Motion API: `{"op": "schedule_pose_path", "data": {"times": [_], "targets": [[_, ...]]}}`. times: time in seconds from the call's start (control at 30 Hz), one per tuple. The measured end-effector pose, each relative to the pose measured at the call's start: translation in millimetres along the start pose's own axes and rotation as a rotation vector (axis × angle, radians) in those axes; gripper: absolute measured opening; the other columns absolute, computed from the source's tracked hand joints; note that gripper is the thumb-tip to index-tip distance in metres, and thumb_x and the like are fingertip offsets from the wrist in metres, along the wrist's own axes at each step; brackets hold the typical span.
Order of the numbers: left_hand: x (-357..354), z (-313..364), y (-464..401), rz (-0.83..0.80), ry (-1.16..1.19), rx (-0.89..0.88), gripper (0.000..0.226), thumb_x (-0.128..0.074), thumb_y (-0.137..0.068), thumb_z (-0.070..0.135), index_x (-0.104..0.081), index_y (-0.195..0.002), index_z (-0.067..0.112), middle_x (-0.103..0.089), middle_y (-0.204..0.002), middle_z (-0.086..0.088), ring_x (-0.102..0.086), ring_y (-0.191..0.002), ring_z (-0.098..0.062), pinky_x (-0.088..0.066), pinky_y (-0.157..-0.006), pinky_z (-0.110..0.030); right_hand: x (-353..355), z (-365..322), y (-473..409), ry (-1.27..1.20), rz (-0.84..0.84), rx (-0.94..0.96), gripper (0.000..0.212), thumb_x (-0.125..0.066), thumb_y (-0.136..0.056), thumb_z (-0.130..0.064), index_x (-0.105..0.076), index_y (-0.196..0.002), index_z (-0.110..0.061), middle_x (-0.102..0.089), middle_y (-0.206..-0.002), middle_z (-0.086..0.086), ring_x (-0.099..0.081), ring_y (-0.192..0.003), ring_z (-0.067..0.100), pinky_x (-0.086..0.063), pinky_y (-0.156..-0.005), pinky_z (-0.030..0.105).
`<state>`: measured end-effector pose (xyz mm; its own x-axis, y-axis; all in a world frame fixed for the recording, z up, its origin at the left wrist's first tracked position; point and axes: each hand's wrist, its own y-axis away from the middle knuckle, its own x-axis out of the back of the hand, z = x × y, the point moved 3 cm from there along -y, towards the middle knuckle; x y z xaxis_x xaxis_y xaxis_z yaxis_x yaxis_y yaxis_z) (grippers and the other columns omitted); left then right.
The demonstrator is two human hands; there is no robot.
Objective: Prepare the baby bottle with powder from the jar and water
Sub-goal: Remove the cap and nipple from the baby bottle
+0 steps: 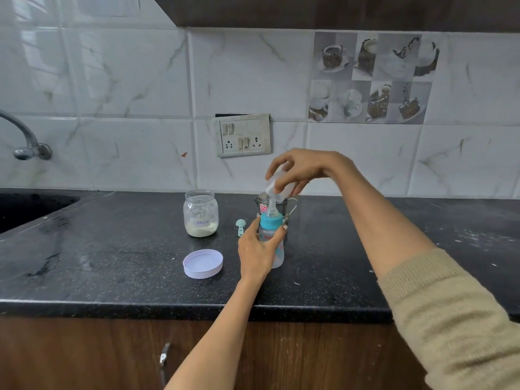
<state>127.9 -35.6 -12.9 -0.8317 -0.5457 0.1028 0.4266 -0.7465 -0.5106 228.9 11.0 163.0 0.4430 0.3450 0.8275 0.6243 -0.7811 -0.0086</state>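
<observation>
A switchboard [242, 135] sat on the tiled wall above the hands, a tap [24, 136] far to their left.

Single head-worn wide-angle view, no second camera to overlap. It's looking forward and slightly down across the black worktop [112, 249], squarely facing the tiled wall [126, 88]. Standing close: the worktop's front edge is running across the lower frame, cabinet fronts [84, 353] showing beneath. Both forearms are entering from the bottom and right. Wide lens is bowing the edges.
</observation>
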Motion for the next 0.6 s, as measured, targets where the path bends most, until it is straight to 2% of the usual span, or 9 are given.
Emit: {"op": "schedule_pose_path", "data": {"times": [0.07,0.13,0.2,0.3,0.37,0.5,0.6], "targets": [[0,0,1,-0.003,0.008,0.009,0.045,-0.071,-0.08,0.037,-0.06,-0.117,0.014,-0.062,-0.099,0.008,-0.057,-0.085,-0.003,-0.043,-0.078,-0.019,9,12,12,-0.133,0.064,0.03,0.039,-0.07,-0.079,-0.006,-0.06,-0.113,-0.021,-0.054,-0.107,-0.001,-0.063,-0.094,0.015,-0.059,-0.073,0.028],[0,0,1,0.002,0.009,0.009,0.039,-0.071,-0.08,0.037,-0.062,-0.112,0.017,-0.063,-0.093,0.009,-0.058,-0.082,-0.003,-0.044,-0.076,-0.021,3,35,20,-0.266,0.101,0.027,0.042,-0.064,-0.08,0.001,-0.058,-0.116,-0.02,-0.052,-0.107,-0.005,-0.058,-0.093,0.009,-0.057,-0.071,0.024],[0,-1,1,0.008,0.006,0.01,0.032,-0.071,-0.079,0.038,-0.063,-0.104,0.019,-0.064,-0.087,0.009,-0.059,-0.078,-0.002,-0.043,-0.072,-0.02,-16,67,22,-0.423,0.137,-0.011,0.042,-0.059,-0.081,0.006,-0.058,-0.116,-0.017,-0.053,-0.113,0.004,-0.057,-0.089,0.011,-0.054,-0.071,0.022],[0,-5,1,0.015,0.013,0.02,0.041,-0.071,-0.078,0.042,-0.064,-0.107,0.015,-0.068,-0.094,0.002,-0.062,-0.086,-0.01,-0.046,-0.074,-0.023,-52,116,19,-0.647,0.245,-0.118,0.046,-0.063,-0.078,0.008,-0.053,-0.121,-0.005,-0.056,-0.12,0.015,-0.058,-0.092,0.016,-0.053,-0.076,0.02],[0,-4,1,0.011,0.013,0.021,0.04,-0.071,-0.078,0.042,-0.064,-0.107,0.016,-0.068,-0.094,0.003,-0.063,-0.086,-0.01,-0.046,-0.075,-0.024,-72,140,17,-0.626,0.349,-0.168,0.055,-0.072,-0.072,0.004,-0.053,-0.123,-0.003,-0.058,-0.115,0.013,-0.056,-0.097,0.019,-0.05,-0.082,0.025],[-2,-6,0,0.006,0.002,0.027,0.047,-0.07,-0.078,0.045,-0.062,-0.113,0.015,-0.068,-0.101,0.001,-0.063,-0.092,-0.012,-0.05,-0.082,-0.03,-93,163,19,-0.519,0.527,-0.221,0.06,-0.085,-0.061,-0.009,-0.057,-0.114,-0.009,-0.059,-0.108,0.004,-0.053,-0.097,0.017,-0.041,-0.078,0.025],[-2,-7,0,0.007,-0.015,0.039,0.052,-0.069,-0.077,0.047,-0.061,-0.116,0.014,-0.068,-0.106,-0.001,-0.062,-0.096,-0.014,-0.052,-0.086,-0.035,-96,170,20,-0.485,0.574,-0.254,0.063,-0.088,-0.058,-0.016,-0.054,-0.111,-0.011,-0.056,-0.104,0.0,-0.051,-0.094,0.015,-0.041,-0.071,0.024]]}}
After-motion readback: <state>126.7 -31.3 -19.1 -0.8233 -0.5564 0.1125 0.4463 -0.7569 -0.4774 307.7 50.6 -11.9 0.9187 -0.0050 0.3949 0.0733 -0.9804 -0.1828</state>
